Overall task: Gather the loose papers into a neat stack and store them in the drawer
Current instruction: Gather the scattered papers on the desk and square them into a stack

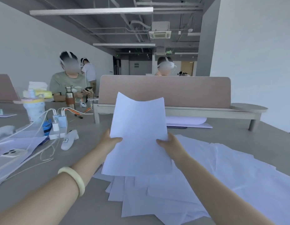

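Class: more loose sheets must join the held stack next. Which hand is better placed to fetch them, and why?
Probably the right hand. Most loose sheets lie spread on the table to its side and beneath its arm. The left hand could hold the stack alone; its side has mostly cables and chargers.

The sheet you hold up is plain white, like the loose papers spread near right on the grey-beige table. Your bracelet is pale cream. Far ahead, the divider panel is dusty pink; far left, the flask is steel with a brown sleeve.
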Demonstrator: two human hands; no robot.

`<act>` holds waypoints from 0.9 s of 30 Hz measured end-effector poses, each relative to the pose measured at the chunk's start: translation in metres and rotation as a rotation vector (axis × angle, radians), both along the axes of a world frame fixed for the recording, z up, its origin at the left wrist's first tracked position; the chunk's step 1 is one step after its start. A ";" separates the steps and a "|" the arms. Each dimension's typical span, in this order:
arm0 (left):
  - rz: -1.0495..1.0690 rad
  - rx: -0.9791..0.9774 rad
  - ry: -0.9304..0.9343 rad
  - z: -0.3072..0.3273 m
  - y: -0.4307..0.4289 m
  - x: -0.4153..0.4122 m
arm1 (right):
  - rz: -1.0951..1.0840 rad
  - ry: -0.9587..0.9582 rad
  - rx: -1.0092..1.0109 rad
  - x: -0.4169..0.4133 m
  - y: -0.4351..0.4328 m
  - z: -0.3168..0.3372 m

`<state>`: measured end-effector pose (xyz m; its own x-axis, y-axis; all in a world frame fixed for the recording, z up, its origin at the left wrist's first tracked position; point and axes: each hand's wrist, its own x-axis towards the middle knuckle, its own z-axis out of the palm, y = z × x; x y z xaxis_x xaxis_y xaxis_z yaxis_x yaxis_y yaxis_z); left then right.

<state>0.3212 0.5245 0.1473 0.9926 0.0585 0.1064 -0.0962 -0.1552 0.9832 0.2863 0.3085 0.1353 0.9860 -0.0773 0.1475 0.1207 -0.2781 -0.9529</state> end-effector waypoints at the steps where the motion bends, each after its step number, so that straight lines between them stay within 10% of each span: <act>1: 0.020 0.018 0.032 -0.004 0.017 0.000 | 0.044 0.036 0.010 0.005 0.013 -0.007; 5: 0.057 0.096 0.172 -0.021 0.081 -0.004 | 0.148 0.220 -0.103 0.016 0.051 -0.030; 11: 0.086 0.231 0.310 -0.039 0.122 -0.014 | 0.271 0.000 -1.055 0.025 0.051 -0.063; 27: 0.080 0.882 0.286 -0.041 0.099 0.012 | 0.152 -0.007 -0.993 0.000 -0.063 -0.067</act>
